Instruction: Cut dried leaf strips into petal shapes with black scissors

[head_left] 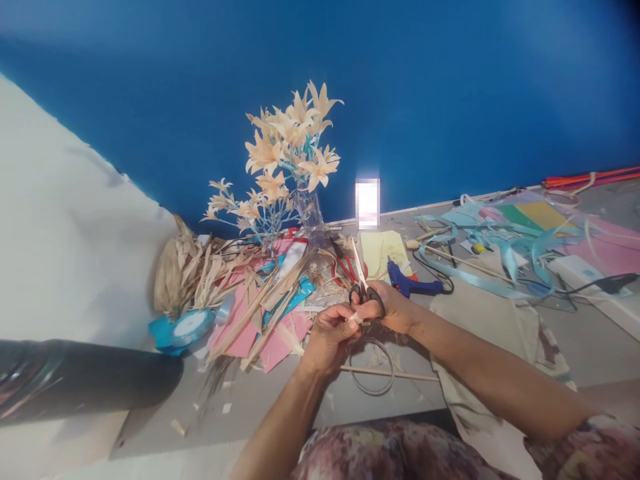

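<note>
My right hand (395, 305) is closed around a pair of scissors (359, 261) with black handles, its blades pointing up and away from me. Close against it, my left hand (325, 340) pinches a small pale piece (357, 319), perhaps dried husk or petal; its exact kind is too small to make out. The fingertips of both hands meet at this piece. Below them on the table lie a wire ring (373, 393) and a thin wooden stick (415, 375). Just beyond the scissors rest red-handled cutters (343, 270), partly hidden.
Pale handmade flowers (300, 133) stand in a clear vase (311, 213) by the blue wall. Dried husks (185, 267), pink paper (280, 343) and a ribbon spool (187, 325) lie left. Rightward are a blue glue gun (413, 285), light-blue ribbon (510, 257) and cloth (480, 333).
</note>
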